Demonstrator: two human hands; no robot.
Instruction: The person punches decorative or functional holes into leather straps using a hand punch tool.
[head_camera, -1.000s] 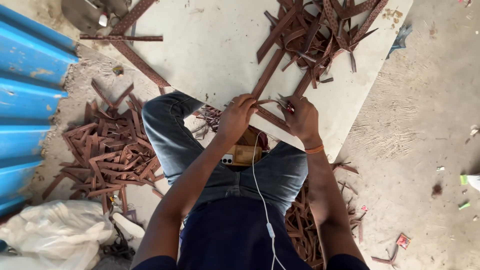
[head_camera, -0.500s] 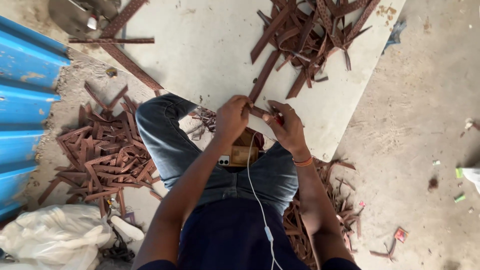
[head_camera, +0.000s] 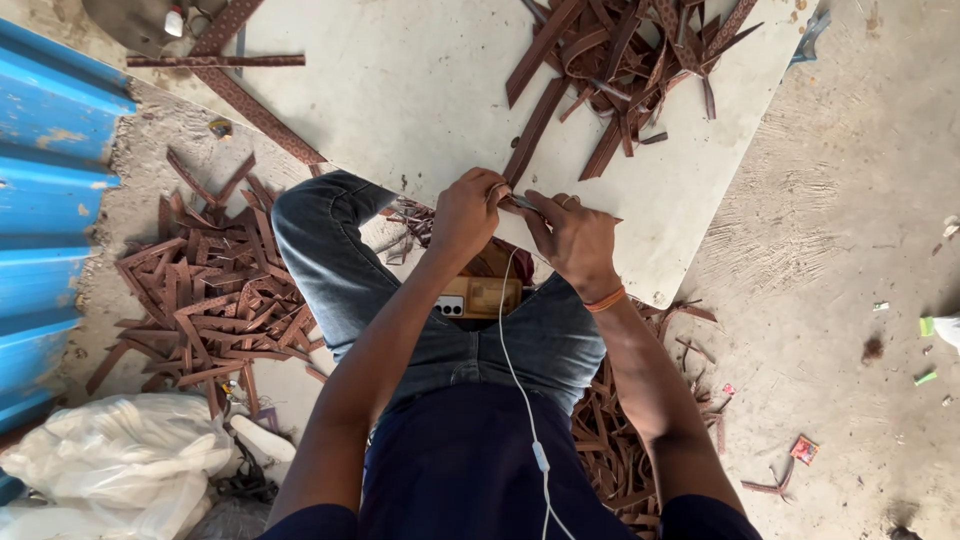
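Both my hands meet over my lap at the near edge of a white board (head_camera: 420, 90). My left hand (head_camera: 465, 215) pinches the near end of a long brown strip (head_camera: 532, 140) that runs away across the board. My right hand (head_camera: 575, 235) grips the same end from the right, fingers closed. A small greyish bit shows between the fingertips; I cannot tell what it is. A phone (head_camera: 480, 297) in a tan case lies on my lap, with a white earphone cable (head_camera: 522, 400) running down from it.
A heap of brown strips (head_camera: 630, 50) lies at the board's far right. More cut strips (head_camera: 210, 290) cover the floor at my left knee, and others (head_camera: 610, 440) by my right leg. Blue corrugated sheet (head_camera: 50, 200) stands at the left. A white plastic bag (head_camera: 110, 460) sits at bottom left.
My right hand has drawn in closer to my left hand, and both now sit tight together on the strip's end. The view has shifted slightly.
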